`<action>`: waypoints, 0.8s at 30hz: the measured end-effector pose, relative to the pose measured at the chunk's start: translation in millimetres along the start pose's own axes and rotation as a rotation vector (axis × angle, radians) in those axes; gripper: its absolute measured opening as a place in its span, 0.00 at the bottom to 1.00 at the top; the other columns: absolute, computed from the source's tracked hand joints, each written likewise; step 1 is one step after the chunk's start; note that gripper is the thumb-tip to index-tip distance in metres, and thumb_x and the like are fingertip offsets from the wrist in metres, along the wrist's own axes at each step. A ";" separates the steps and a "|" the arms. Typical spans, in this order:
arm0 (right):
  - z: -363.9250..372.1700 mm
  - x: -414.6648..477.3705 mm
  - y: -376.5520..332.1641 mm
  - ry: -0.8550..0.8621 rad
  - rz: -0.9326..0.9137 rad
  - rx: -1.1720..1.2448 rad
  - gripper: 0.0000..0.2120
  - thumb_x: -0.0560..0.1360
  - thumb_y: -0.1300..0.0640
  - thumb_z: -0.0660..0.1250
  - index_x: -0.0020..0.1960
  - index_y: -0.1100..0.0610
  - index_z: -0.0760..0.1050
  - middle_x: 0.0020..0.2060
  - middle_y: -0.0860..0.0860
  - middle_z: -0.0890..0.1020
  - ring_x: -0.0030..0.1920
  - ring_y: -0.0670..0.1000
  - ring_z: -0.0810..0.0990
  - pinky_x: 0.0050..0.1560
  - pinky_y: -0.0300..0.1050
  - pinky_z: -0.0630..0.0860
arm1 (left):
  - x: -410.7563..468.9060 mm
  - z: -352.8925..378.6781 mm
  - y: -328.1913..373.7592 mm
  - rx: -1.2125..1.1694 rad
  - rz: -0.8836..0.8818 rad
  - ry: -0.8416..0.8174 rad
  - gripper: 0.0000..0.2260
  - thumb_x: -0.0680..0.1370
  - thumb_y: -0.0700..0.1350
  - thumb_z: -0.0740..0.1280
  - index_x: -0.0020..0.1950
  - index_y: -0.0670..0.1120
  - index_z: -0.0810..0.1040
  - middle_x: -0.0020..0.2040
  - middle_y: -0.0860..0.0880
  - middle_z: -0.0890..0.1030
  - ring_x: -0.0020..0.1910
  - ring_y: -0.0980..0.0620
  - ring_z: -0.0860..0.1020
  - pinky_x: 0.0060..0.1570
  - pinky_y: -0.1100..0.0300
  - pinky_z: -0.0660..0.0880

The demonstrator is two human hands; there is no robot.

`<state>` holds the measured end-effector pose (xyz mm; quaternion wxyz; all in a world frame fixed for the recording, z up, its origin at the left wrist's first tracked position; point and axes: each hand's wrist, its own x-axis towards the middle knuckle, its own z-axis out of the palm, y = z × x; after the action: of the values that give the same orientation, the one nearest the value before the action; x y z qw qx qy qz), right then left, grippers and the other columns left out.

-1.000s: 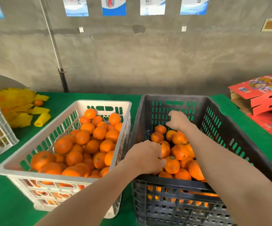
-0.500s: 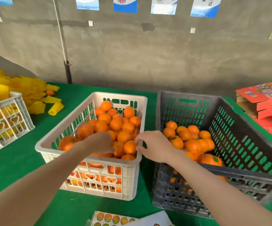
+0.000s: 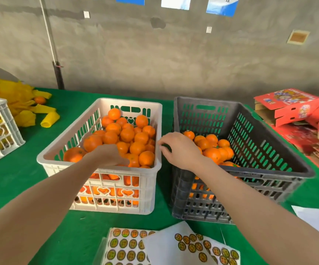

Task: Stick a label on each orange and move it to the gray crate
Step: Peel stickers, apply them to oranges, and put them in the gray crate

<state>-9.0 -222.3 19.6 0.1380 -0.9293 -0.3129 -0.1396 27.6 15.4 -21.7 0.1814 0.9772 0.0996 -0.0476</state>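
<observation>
Where the left hand point(image 3: 108, 155) dips among the oranges point(image 3: 127, 134) in the white crate point(image 3: 128, 101), its fingertips are hidden, so the grip can't be told. Right hand point(image 3: 180, 150) is loosely curled and empty by the gray crate point(image 3: 269, 172). Fruit likely firm, light, prone to rolling: cup it whole, don't squeeze. Label sheets point(image 3: 128, 245) lie nearest.

Bare grey concrete wall point(image 3: 154, 60); blue-white posters point(image 3: 221, 4) along the top, text unreadable. Dark pole point(image 3: 58, 73) against it. Green-covered table point(image 3: 74, 101). Light even, probably daylight.
</observation>
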 end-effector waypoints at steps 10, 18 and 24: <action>84.4 -147.9 0.3 -0.234 0.408 0.285 0.07 0.77 0.59 0.62 0.52 0.60 0.77 0.47 0.54 0.83 0.47 0.52 0.80 0.48 0.44 0.77 | -140.0 12.6 29.1 -1.076 0.329 -0.081 0.41 0.53 0.63 0.77 0.64 0.58 0.70 0.61 0.50 0.76 0.58 0.45 0.77 0.57 0.42 0.75; 137.1 -169.6 19.3 -0.463 0.835 0.225 0.11 0.74 0.47 0.64 0.51 0.51 0.66 0.47 0.49 0.80 0.52 0.53 0.78 0.52 0.47 0.73 | -169.8 105.2 40.3 -1.174 0.020 -0.424 0.47 0.52 0.59 0.75 0.68 0.44 0.70 0.60 0.44 0.78 0.60 0.43 0.76 0.66 0.42 0.69; 123.9 -177.2 18.4 -0.126 0.776 0.644 0.16 0.73 0.70 0.65 0.37 0.50 0.69 0.36 0.48 0.75 0.36 0.44 0.71 0.39 0.33 0.69 | -156.3 134.2 26.1 -1.144 -0.058 -0.518 0.42 0.52 0.60 0.75 0.63 0.45 0.72 0.57 0.45 0.80 0.58 0.44 0.77 0.63 0.47 0.70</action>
<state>-111.8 -290.0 -159.2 0.4399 -0.8941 0.0206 0.0819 -127.0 -85.1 -117.2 0.6923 0.6793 0.0884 -0.2270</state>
